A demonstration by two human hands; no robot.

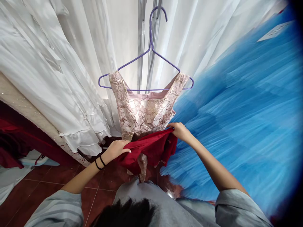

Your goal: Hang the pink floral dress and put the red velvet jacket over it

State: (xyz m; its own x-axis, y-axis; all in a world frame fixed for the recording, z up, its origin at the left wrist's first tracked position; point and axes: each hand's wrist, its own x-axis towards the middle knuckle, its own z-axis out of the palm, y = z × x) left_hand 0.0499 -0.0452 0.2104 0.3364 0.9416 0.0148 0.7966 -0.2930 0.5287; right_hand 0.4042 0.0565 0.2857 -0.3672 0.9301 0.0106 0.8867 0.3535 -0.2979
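A pale pink floral dress (148, 115) hangs by its shoulder straps from a purple hanger (151, 31). Across its waist stretches a piece of dark red cloth (151, 143), with small decorations near its right end. My left hand (118, 149) grips the cloth's left end, thumb on top, fingers mostly hidden beneath. At the upper right corner, my right hand (181, 130) pinches the same cloth beside the dress's waist. Part of the dress's lower portion shows below the cloth; the rest is covered.
White garments (78, 94) hang on the left, and a large blue tulle dress (241, 110) fills the right. Behind the hanger are a metal pole (141, 41) and white curtain (123, 37). Red tiles (92, 192) cover the floor.
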